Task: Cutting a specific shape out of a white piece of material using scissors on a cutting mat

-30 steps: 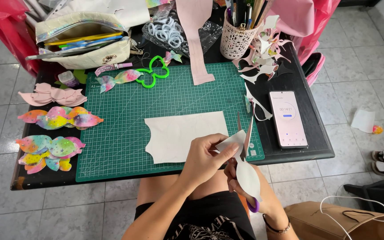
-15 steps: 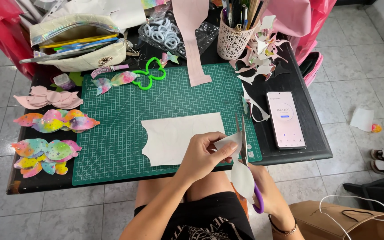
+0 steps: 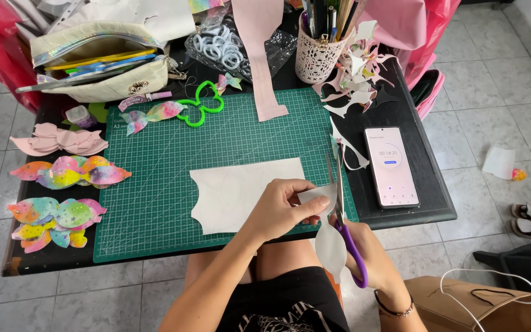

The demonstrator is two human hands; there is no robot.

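My left hand (image 3: 281, 209) pinches a small pale pink cut-out piece (image 3: 321, 195) at the near right corner of the green cutting mat (image 3: 155, 184). My right hand (image 3: 370, 258) grips purple-handled scissors (image 3: 342, 212), whose blades point away from me and bite into that piece. A curved strip of the same piece (image 3: 330, 246) hangs down below the table edge. A larger pale pink sheet (image 3: 235, 190) with a scalloped left edge lies flat on the mat just left of my left hand.
A phone (image 3: 391, 166) lies right of the mat. Pink and rainbow bow shapes (image 3: 62, 172) sit at the left. A green butterfly template (image 3: 201, 104), a pink strip (image 3: 262, 55), a pencil pouch (image 3: 102, 61), a pen cup (image 3: 321, 43) and scraps (image 3: 354, 74) stand behind.
The scissors have swung upright and advanced into the small piece. My left hand has turned the piece slightly. The rest of the table is unchanged.
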